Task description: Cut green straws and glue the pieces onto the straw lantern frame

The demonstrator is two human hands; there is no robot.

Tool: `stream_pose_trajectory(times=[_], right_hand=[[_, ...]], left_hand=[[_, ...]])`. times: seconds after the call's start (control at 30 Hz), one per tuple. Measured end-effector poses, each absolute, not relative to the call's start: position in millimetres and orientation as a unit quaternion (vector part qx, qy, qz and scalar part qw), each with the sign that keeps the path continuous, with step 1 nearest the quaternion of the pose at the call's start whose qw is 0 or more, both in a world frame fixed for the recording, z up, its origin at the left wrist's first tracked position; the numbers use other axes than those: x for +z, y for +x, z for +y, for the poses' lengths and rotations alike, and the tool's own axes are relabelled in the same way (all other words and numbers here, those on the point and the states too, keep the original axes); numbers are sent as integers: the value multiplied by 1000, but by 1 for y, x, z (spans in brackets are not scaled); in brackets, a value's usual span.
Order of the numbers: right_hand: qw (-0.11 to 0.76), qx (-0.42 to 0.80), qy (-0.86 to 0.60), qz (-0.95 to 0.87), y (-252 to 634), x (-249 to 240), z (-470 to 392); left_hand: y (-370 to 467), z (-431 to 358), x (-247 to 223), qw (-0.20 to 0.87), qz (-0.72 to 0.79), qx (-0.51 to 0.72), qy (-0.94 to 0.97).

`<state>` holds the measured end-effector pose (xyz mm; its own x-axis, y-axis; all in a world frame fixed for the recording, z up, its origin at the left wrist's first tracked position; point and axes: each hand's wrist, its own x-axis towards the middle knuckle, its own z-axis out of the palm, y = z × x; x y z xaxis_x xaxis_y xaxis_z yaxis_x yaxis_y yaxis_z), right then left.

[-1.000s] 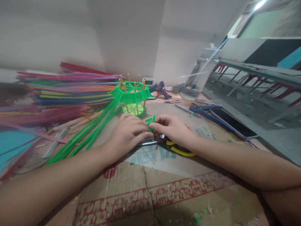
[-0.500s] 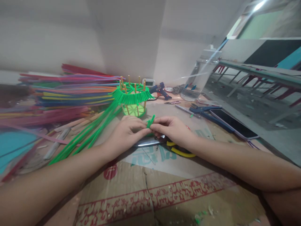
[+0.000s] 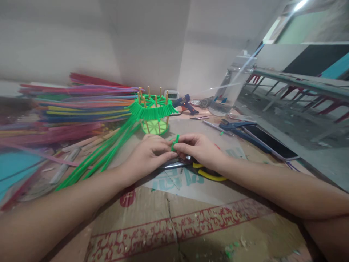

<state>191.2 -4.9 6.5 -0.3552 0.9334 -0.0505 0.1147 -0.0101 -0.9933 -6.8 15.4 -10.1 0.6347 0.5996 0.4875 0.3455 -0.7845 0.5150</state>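
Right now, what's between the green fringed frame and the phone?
From the green fringed frame: slim pen-like tool, small green scrap, then blue-handled tool alongside the phone. Head view.

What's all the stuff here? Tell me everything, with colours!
Short green piece: at least one, green, at fingertips
Stick model: one, green and wood, behind hands
Long green strips: several, green, left
Strip bundles: many, multicoloured, far left
Display device: one, white, behind model
Glue gun: one, blue, right of model
Yellow-handled tool: one, by right wrist
Blue tool: one, beside phone
Phone: one, dark screen, right
Cardboard: brown, red pattern, front
Left hand, right hand: bare, middle
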Motion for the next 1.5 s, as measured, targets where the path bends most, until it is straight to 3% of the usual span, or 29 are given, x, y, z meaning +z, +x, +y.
stream_pose_trajectory(times=[0.23, 0.7, 1.3, 1.5], right_hand=[[367, 539, -437, -619, 190, 8, -6], [390, 548, -425, -606, 188, 5, -7], [378, 543, -442, -606, 190, 10, -7], [380, 550, -423, -612, 190, 8, -6]], left_hand=[[-6, 17, -9, 251, 259, 347, 866], [-3, 16, -9, 250, 240, 344, 873], [-6, 14, -11, 166, 272, 354, 879], [-7, 10, -7, 95, 279, 364, 884]])
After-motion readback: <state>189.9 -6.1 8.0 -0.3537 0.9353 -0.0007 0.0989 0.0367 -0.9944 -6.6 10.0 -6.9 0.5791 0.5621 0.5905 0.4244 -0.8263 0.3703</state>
